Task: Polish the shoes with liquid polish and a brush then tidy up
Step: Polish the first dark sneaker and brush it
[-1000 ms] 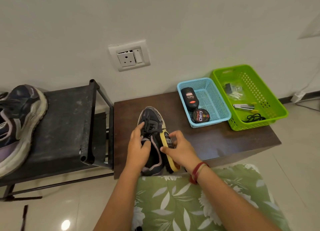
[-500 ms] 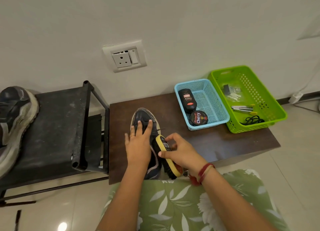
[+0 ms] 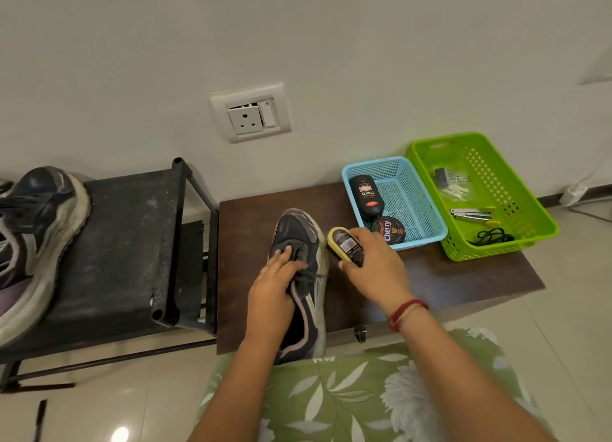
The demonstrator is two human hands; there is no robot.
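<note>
A dark sneaker with a pale sole lies toe-away on the brown table. My left hand rests on its laces and tongue, fingers fairly straight, steadying it. My right hand grips a yellow-backed shoe brush beside the shoe's right front edge. The liquid polish bottle and a round Cherry polish tin lie in the blue basket. The second sneaker sits on the black rack at far left.
A green basket with a multitool, a black cord and small white parts stands right of the blue one. The black metal rack adjoins the table's left side. A wall socket is above. My green floral lap is below.
My right hand carried the brush forward along the shoe's right side, from its heel end to beside the toe. My left hand stayed on the laces. The head camera shifted slightly.
</note>
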